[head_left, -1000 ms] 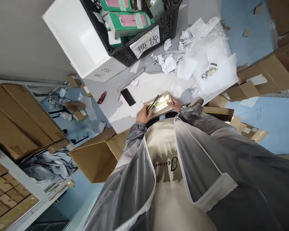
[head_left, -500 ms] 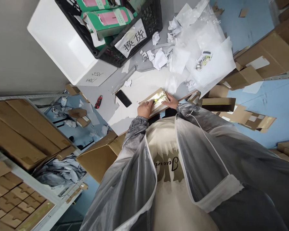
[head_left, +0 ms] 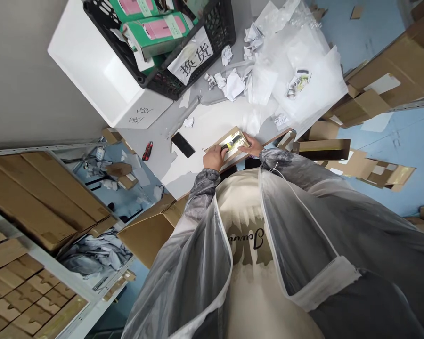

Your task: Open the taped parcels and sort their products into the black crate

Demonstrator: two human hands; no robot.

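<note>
A flat cardboard box [head_left: 217, 142] with glossy, reflective tape across its top lies near the table's front edge, between my hands. My left hand [head_left: 214, 157] is closed at the box's left end on a small yellow-and-black utility knife [head_left: 229, 145], which lies over the shiny top; its fine detail is too small to make out. At the right end, my right hand [head_left: 252, 146] grips the box, thumb over the top and fingers along the side. Left of the box lies a black phone [head_left: 183, 144]. Farther left is a red-and-black utility knife [head_left: 147, 151].
A black crate [head_left: 155, 84] of green-and-pink boxes and a white bin [head_left: 102, 75] stand at the back. Crumpled paper [head_left: 234, 85] and clear plastic bags [head_left: 297, 61] cover the back right. Cartons [head_left: 151, 230] stand below left; others lie on the right.
My view shifts slightly. More of the yellow-and-black knife, with a dark part, shows over the box top. Both hands keep their places at the box.
</note>
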